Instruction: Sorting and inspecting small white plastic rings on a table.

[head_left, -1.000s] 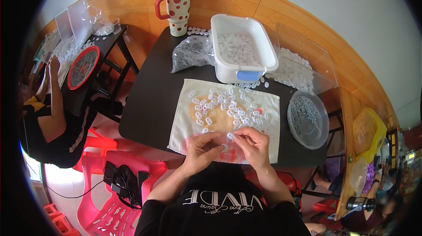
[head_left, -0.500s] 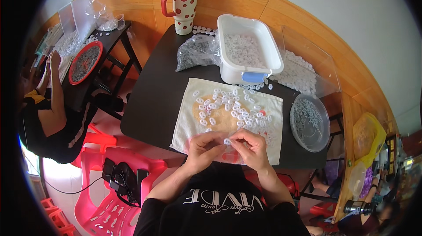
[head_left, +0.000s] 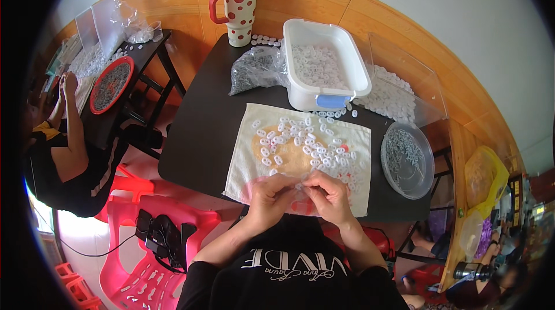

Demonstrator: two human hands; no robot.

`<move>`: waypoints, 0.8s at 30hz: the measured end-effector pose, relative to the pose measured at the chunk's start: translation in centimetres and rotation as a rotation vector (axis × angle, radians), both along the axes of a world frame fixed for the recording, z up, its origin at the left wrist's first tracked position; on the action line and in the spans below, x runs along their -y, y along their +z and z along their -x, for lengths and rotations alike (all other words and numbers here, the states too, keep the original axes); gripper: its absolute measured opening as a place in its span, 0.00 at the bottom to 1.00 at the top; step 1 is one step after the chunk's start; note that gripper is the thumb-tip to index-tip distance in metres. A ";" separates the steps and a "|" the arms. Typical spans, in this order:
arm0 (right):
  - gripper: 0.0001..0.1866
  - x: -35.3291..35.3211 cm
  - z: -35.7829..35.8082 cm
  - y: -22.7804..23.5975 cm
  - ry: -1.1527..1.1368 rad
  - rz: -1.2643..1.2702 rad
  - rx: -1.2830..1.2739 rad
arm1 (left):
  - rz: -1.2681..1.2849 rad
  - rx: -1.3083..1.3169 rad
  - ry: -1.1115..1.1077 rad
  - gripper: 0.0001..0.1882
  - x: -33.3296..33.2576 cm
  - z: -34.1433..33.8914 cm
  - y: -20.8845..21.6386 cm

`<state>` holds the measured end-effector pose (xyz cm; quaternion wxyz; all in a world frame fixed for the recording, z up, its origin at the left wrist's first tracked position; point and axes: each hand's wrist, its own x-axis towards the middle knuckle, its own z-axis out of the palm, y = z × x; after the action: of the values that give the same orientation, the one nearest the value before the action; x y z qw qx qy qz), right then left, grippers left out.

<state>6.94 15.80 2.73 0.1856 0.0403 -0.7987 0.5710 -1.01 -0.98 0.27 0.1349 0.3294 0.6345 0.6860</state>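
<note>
My left hand (head_left: 267, 199) and my right hand (head_left: 329, 195) meet over the near edge of a pale printed towel (head_left: 238, 162). Thumbs and forefingers of both pinch a small white oval plastic piece (head_left: 299, 186), mostly covered by the fingertips. Just beyond them, several loose white oval pieces with holes (head_left: 278, 160) lie scattered across the cloth. To the right of my right hand stands a round clear tub (head_left: 429, 162) holding small grey metal parts (head_left: 403, 151).
Behind the towel are a white bin (head_left: 361, 87) of white pieces, a bag of grey parts (head_left: 254, 70) and a spotted tumbler (head_left: 240, 12). A clear tray (head_left: 430, 99) holds more pieces. At left, another person (head_left: 69, 148) works by a red tray (head_left: 132, 73); a pink chair (head_left: 133, 269) stands nearby.
My fingertips have closed in around the small white piece, which shows less than before. Both hands stay in nearly the same place. The view has shifted slightly.
</note>
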 end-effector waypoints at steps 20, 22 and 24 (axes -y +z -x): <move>0.10 0.7 -0.3 -0.2 -0.010 -0.567 -0.250 | 0.266 -0.546 0.079 0.14 0.7 0.6 1.4; 0.10 0.6 -0.4 -0.3 0.017 -0.580 -0.251 | 0.265 -0.563 0.054 0.13 0.8 0.7 1.0; 0.10 0.5 -0.6 -0.8 0.076 -0.582 -0.241 | 0.236 -0.625 0.042 0.13 0.7 0.6 0.8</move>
<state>7.57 15.31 1.96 0.2381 0.1891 -0.8986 0.3162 -1.64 -1.72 1.08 -0.0429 0.4929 0.7268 0.4764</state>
